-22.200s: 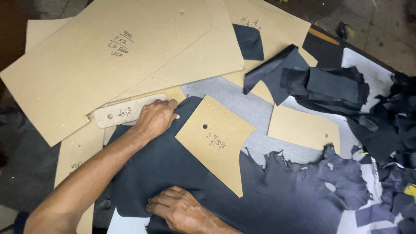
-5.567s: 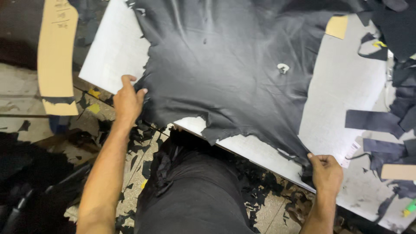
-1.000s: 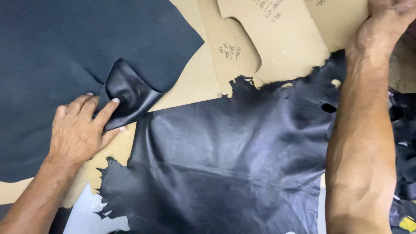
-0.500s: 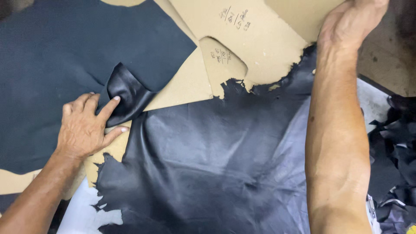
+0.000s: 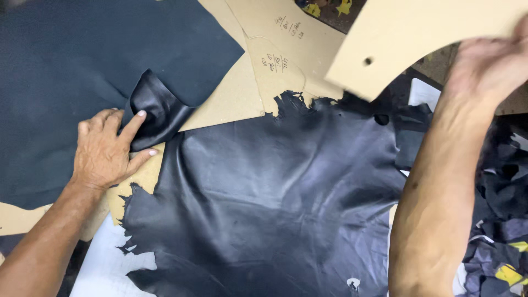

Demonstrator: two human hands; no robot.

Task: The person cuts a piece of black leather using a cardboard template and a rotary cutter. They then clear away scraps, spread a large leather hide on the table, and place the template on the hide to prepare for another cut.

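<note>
Hands on black leather

Folded-over flap of glossy black leather at the worktable's left, pinned flat under fingers, tan cardboard pattern with a small round hole, lifted and tilted above the table's far right corner
</note>
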